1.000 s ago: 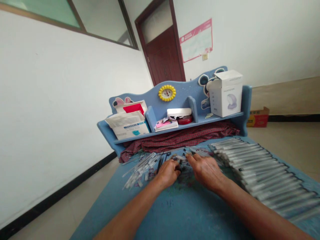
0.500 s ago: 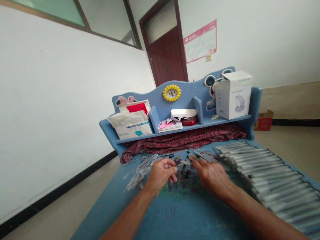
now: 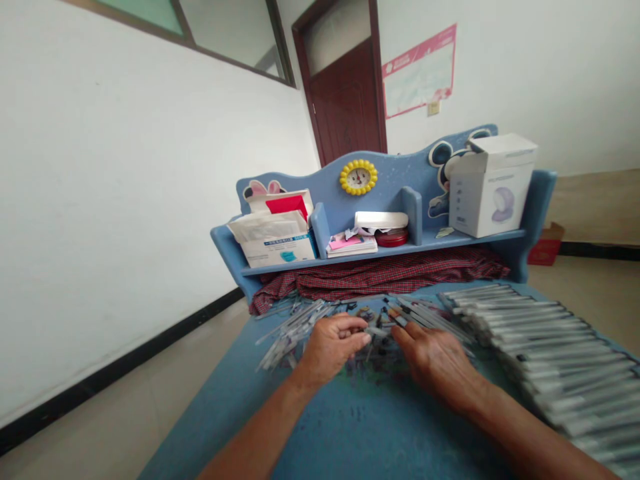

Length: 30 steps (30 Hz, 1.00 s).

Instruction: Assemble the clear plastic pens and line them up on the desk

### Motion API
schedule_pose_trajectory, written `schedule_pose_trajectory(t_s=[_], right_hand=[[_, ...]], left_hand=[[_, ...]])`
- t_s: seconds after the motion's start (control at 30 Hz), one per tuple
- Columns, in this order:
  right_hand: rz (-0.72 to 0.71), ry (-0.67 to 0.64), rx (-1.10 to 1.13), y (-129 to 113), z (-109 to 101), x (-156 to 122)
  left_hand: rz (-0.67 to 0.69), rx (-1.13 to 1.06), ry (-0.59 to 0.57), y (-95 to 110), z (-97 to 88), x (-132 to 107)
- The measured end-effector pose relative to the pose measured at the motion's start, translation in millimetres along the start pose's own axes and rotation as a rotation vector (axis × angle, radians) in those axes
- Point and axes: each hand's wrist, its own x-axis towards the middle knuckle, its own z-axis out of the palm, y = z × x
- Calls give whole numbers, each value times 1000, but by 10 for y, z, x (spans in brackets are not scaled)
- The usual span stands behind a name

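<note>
My left hand (image 3: 333, 347) is closed, its thumb and forefinger pinching a short translucent pen part (image 3: 379, 331) that points toward the right hand. Fingers bent together, my right hand (image 3: 435, 357) meets it from the other side; what it grips is hidden. Around the fingertips lie small dark and clear pen parts (image 3: 383, 313). A loose heap of thin clear tubes (image 3: 295, 330), like pen barrels or refills, lies left of the left hand. More slender pieces (image 3: 430, 317) lie behind the right hand. Rows of clear pens with dark ends (image 3: 545, 347) are stacked at the right.
The blue desk (image 3: 350, 427) carries a raised shelf (image 3: 320, 261) at its back. On it stand a mask box (image 3: 280, 250), papers (image 3: 350, 247), a red round tin (image 3: 391, 237) and a white carton (image 3: 493, 190). Checked cloth (image 3: 380, 275) is bunched beneath. A yellow clock (image 3: 359, 177) hangs above.
My hands have come closer together, and the left thumb and forefinger now pinch the translucent part between them. The whole view has shifted slightly, with the shelf further right.
</note>
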Motion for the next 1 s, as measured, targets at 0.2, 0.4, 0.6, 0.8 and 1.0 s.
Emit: schedule_pose_trajectory(t_s=[0.2, 0.4, 0.6, 0.8, 1.0], right_hand=[[-12, 13, 4, -18, -15, -10], [-24, 17, 0, -12, 8, -11], [-29, -8, 3, -14, 8, -14], [-29, -20, 6, -10, 5, -13], [-11, -48, 6, -22, -37, -7]], left_hand=[[4, -13, 35, -14, 30, -6], [29, 120, 20, 10, 8, -18], [53, 184, 20, 14, -4, -21], [59, 217, 19, 10, -17, -17], [89, 268, 26, 13, -21, -11]])
